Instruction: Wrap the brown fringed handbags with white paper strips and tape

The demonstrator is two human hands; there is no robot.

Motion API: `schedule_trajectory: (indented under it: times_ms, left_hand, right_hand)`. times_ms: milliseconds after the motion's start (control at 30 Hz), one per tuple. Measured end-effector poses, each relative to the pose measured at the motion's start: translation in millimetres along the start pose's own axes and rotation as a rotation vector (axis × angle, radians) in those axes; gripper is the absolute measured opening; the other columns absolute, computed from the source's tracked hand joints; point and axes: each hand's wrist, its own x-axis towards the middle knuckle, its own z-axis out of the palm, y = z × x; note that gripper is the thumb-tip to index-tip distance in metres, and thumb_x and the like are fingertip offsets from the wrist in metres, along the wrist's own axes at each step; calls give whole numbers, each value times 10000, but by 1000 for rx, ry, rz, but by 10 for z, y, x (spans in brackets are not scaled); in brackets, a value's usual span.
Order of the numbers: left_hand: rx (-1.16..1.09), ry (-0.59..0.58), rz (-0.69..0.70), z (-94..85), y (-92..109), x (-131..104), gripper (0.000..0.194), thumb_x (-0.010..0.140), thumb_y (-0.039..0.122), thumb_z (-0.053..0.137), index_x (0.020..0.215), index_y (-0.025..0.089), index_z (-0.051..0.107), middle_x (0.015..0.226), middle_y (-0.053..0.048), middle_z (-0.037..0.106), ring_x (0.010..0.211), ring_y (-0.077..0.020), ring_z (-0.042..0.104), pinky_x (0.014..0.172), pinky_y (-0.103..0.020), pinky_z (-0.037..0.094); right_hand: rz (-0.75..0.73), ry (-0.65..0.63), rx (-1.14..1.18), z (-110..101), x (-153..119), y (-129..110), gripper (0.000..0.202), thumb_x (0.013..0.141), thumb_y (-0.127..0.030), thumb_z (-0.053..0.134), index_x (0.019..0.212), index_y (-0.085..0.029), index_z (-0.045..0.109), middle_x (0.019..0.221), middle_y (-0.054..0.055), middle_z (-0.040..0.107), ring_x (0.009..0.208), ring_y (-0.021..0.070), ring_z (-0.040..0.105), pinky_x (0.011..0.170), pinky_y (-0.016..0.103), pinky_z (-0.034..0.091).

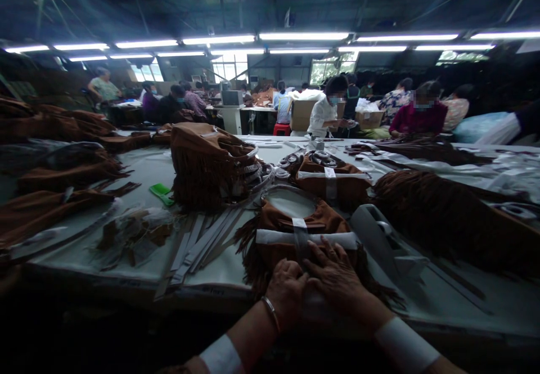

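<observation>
A brown fringed bag (276, 257) lies on the table in front of me, its curved handle loop toward the far side. A white padded strip (270, 238) runs across the bag, and a clear band (300, 230) crosses over that strip and down between my hands. At the bag's near edge, my left hand (287, 288) has its fingers curled and pressed together; what they grip is hidden. My right hand (336, 277) lies flat on the bag with fingers spread, the fingertips reaching the white strip. Right of the bag sits a grey tape dispenser (375, 239).
A stack of brown fringed bags (202, 160) stands beyond, with another banded bag (333, 185) nearby. Grey flat strips (211, 239), plastic-wrapped scraps (135, 233) and a green item (161, 193) lie left. A dark fringed pile (447, 216) is right. Several people work behind the table.
</observation>
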Motion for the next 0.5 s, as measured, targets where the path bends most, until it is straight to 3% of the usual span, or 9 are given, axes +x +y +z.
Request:
schedule_trajectory:
  times_ms: [133,200,300,333,400,467,500]
  left_hand:
    - [-11,-10,-23,5,-3,2,262,901,318,642,1159,298,687,1015,-63,625,984,-236,544,1023,-448,411]
    - [10,-18,-53,0,-7,-10,226,899,247,619,1110,273,698,1018,-65,634,986,-235,546,1012,-444,419]
    - [-14,-72,-43,-80,-18,-16,207,811,266,702,1016,239,707,1028,-71,639,997,-253,557,968,-436,450]
    - [-41,-95,-29,-135,-21,-2,225,780,278,726,1001,238,710,1033,-71,642,994,-256,565,948,-429,464]
    - [-114,-116,-22,-285,-26,67,242,771,279,725,1011,245,714,1044,-68,652,978,-250,587,898,-400,493]
    - [-180,-87,-39,-464,-37,205,211,824,257,665,1028,250,718,1035,-64,664,959,-234,609,861,-367,512]
    - [-197,-59,-50,-552,-54,298,196,860,249,623,1031,250,720,1035,-65,669,961,-229,616,857,-357,516]
  right_hand:
    - [58,65,70,-148,135,44,417,952,-473,547,1340,-357,647,1624,76,367,1521,423,194,1169,682,136]
    - [108,214,144,-219,71,59,396,962,-421,513,1294,-296,688,1582,96,442,1505,400,256,1184,643,185]
    - [291,422,464,-161,-167,60,408,929,-420,519,1200,-194,722,1398,155,623,1365,337,494,1167,513,341]
    - [392,423,648,-86,-257,50,415,898,-452,553,1157,-179,726,1303,161,679,1268,321,584,1114,473,421]
    - [661,245,1093,125,-405,10,483,750,-533,703,1080,-181,719,1131,150,749,1079,324,696,948,437,548]
    - [892,115,1564,350,-467,-60,564,568,-538,835,968,-166,693,1003,155,767,912,342,746,831,448,592]
    - [932,65,1764,441,-459,-106,565,484,-491,893,891,-165,677,948,152,768,883,348,753,832,442,594]
